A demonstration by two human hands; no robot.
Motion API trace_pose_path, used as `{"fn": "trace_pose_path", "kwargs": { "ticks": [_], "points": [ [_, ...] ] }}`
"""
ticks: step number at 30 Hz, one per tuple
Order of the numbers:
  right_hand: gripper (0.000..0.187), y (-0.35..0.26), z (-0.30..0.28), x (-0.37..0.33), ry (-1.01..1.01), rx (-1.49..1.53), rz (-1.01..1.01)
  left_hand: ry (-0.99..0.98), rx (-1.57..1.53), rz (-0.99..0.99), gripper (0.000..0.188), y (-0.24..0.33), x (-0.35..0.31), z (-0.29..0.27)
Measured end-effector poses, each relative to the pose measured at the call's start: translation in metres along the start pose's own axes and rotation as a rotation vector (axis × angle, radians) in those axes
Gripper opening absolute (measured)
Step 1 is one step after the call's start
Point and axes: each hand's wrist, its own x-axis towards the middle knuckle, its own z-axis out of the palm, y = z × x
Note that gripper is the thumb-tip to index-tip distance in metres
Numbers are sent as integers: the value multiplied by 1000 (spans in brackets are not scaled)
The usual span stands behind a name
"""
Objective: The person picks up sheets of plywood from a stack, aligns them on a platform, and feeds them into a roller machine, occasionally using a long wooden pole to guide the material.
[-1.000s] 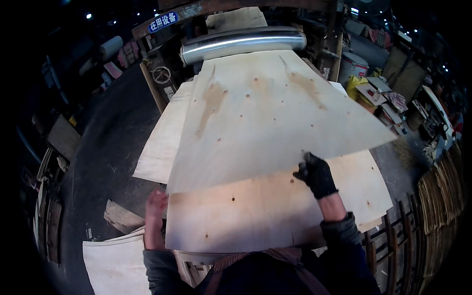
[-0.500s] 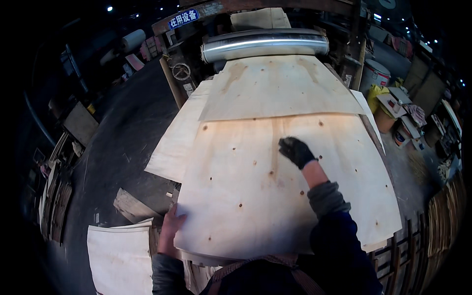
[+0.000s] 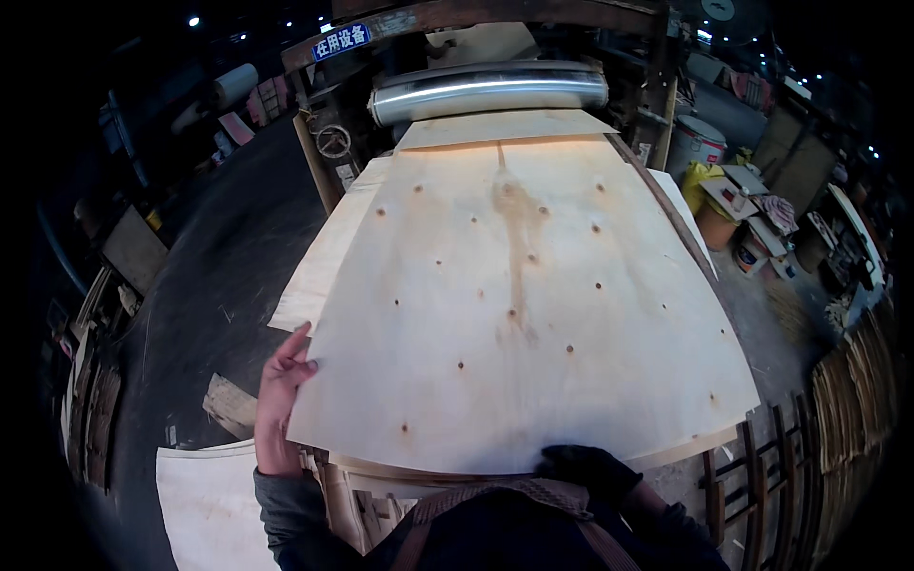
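A large pale wood veneer sheet, marked with dark knots and a brown streak, lies flat in front of me on a stack. Its far edge meets another veneer sheet that runs under a shiny metal roller. My bare left hand is at the sheet's left edge, fingers stretched upward and thumb against the edge. My right hand, in a dark glove, rests at the near edge of the sheet. Shadow hides how its fingers are bent.
More veneer sticks out on the left under the top sheet. A handwheel sits on the machine frame. Low on the left lies another veneer stack. A metal rack stands at right, with buckets and a drum farther back.
The farther sheet has mostly passed under the roller, and the near sheet's far edge lies closer to it. My right hand has drawn back to the near edge; my left fingers have straightened.
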Motion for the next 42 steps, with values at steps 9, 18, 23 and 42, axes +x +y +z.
{"fn": "trace_pose_path", "kwargs": {
  "ticks": [9, 18, 23, 42],
  "points": [
    [29, -7, 6, -39, 414, -1083, -322, -102, -240, 228, 54, 18, 14, -5],
    [14, -123, 3, 34, 117, 135, -641, 267, 176, -157, 51, -98, 43, -66],
    [11, -208, -7, 117, 173, 74, -664, 179, 806, -157, 54, -160, 15, -55],
    [34, -73, -24, 122, -84, -164, -181, 307, 915, -255, 56, -171, 5, -77]
  ]
}}
